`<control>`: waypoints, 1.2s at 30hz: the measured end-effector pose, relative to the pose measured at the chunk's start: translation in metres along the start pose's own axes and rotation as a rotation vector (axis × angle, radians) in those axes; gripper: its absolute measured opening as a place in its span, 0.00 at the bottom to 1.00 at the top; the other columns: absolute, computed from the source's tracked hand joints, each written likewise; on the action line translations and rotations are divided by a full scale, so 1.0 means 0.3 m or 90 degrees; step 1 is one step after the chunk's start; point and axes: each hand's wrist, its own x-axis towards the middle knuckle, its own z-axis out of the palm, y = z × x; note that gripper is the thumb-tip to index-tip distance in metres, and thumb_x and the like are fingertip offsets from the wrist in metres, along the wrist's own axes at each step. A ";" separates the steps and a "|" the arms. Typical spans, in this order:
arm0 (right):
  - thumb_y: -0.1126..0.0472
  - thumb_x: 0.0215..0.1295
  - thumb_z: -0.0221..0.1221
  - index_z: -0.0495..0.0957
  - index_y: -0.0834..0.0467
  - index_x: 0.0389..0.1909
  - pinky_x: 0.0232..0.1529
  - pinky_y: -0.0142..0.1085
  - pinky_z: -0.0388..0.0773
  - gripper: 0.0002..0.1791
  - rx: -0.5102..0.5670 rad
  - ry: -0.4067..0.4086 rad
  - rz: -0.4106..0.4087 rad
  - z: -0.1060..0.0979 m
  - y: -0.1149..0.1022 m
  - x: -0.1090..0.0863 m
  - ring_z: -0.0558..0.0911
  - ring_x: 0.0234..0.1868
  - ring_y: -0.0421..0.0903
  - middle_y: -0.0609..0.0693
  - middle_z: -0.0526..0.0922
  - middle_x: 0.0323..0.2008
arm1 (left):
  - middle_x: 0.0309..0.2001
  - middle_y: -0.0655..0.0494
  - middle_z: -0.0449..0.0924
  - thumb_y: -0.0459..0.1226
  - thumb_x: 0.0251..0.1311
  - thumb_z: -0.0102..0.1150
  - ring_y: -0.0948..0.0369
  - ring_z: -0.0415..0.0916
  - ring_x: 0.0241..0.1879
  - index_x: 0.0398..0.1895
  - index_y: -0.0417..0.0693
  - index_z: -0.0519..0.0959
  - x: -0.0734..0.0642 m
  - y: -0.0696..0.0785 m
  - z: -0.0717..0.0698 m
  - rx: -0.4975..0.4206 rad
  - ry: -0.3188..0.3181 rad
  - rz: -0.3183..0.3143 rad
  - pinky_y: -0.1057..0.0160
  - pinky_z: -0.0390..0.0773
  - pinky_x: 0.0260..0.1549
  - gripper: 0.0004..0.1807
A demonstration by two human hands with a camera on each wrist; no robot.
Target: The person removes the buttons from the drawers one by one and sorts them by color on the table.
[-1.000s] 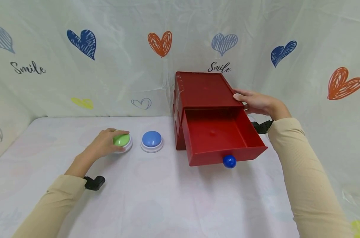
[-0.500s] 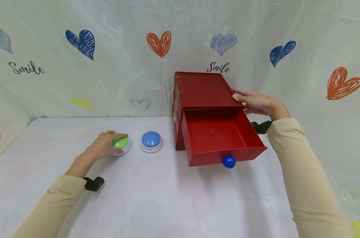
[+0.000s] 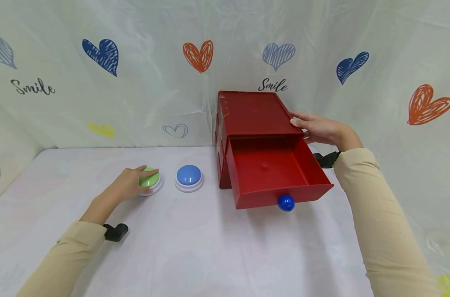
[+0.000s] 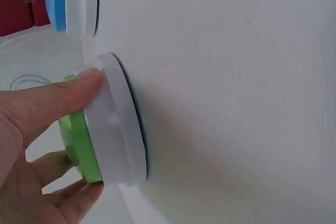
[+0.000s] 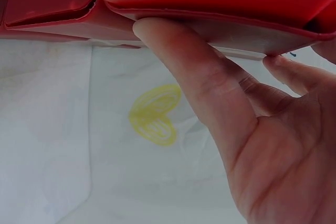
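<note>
The green button (image 3: 148, 181) sits within the fingers of the left hand (image 3: 124, 185), which grip it from its left side: the thumb presses its white base (image 4: 113, 124) while the other fingers reach over the top and round the opposite rim. Holding it across its width probably steadies it, the low round base offering little else to hold. Whether it lies flat or has one edge raised, I cannot tell.

Just right of those fingertips, apart from them, stands the blue button (image 3: 188, 176); past it is the red cabinet (image 3: 258, 113). The right hand (image 3: 323, 130) lies along the cabinet's far right side, its fingers extended and touching the red wall rather than curled round anything, likely to brace it. Below and left of these fingers, the drawer (image 3: 258, 197) juts toward the person, its blue knob (image 3: 286, 203) at the front.

The drawer's open top faces up, its rim the nearest edge below the right fingers. Between the left fingers and the cabinet, only the blue button interrupts the white surface (image 3: 191, 247), which runs on toward the person. Behind both sets of fingers, the heart-printed backdrop (image 3: 143, 82) closes off the rear edge.
</note>
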 end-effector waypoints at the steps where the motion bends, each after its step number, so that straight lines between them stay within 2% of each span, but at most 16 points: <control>1: 0.45 0.69 0.45 0.37 0.44 0.73 0.54 0.51 0.74 0.38 -0.001 0.000 0.000 0.000 0.000 0.000 0.66 0.63 0.62 0.57 0.57 0.68 | 0.65 0.26 0.53 0.39 0.52 0.65 0.26 0.55 0.59 0.64 0.46 0.66 -0.001 -0.002 0.000 0.000 0.001 0.003 0.33 0.61 0.55 0.34; 5: 0.45 0.69 0.45 0.37 0.45 0.73 0.55 0.51 0.73 0.38 -0.001 -0.001 -0.002 0.001 -0.001 -0.001 0.66 0.63 0.62 0.57 0.56 0.69 | 0.65 0.25 0.50 0.39 0.53 0.64 0.27 0.53 0.60 0.65 0.46 0.64 -0.005 -0.009 0.003 -0.010 0.003 0.016 0.33 0.58 0.57 0.35; 13: 0.45 0.69 0.45 0.37 0.44 0.73 0.54 0.51 0.73 0.38 -0.003 0.002 -0.003 0.003 -0.001 -0.001 0.66 0.63 0.62 0.57 0.56 0.69 | 0.68 0.27 0.43 0.44 0.59 0.58 0.27 0.46 0.63 0.69 0.49 0.59 -0.009 -0.015 0.011 -0.042 -0.023 -0.008 0.31 0.53 0.58 0.35; 22: 0.45 0.69 0.45 0.36 0.45 0.73 0.55 0.52 0.72 0.38 -0.002 0.004 0.002 0.002 0.000 -0.002 0.66 0.63 0.62 0.58 0.56 0.69 | 0.67 0.27 0.48 0.44 0.61 0.56 0.25 0.48 0.62 0.68 0.48 0.61 -0.019 -0.017 0.015 -0.065 0.000 -0.002 0.29 0.54 0.56 0.33; 30: 0.45 0.69 0.44 0.36 0.45 0.73 0.55 0.52 0.73 0.38 -0.006 0.007 0.004 0.004 -0.003 -0.002 0.66 0.63 0.63 0.58 0.56 0.69 | 0.64 0.25 0.52 0.43 0.60 0.57 0.25 0.54 0.58 0.67 0.46 0.62 -0.029 -0.005 0.021 -0.052 0.031 -0.007 0.29 0.60 0.52 0.32; 36: 0.45 0.69 0.45 0.37 0.44 0.73 0.54 0.51 0.74 0.38 -0.005 0.005 0.005 0.003 -0.003 -0.002 0.66 0.63 0.62 0.57 0.55 0.69 | 0.63 0.24 0.52 0.44 0.59 0.58 0.24 0.55 0.57 0.66 0.45 0.63 -0.035 0.000 0.022 -0.049 0.037 -0.001 0.29 0.61 0.50 0.32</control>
